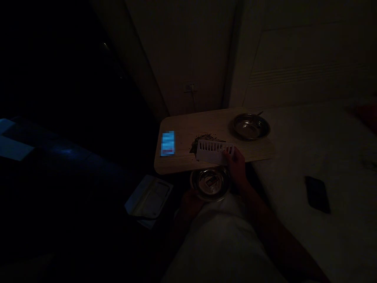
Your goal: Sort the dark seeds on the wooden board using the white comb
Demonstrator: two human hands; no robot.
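Observation:
My right hand is closed on the right end of a flat white slotted piece, which looks like plastic. Its slots run along the upper edge. Behind and beside it lies a spread pile of small dark bits on a light wooden table. Just below the table's front edge, a shiny metal bowl is held at its left side by my left hand. A small dark rectangular piece lies in the bowl. The left fingers are partly hidden beneath the rim.
Another metal bowl with a thin handle showing stands at the table's right end. A lit screen lies at the left end. A pale tray-like box sits lower left. A dark phone rests on the pale bedding.

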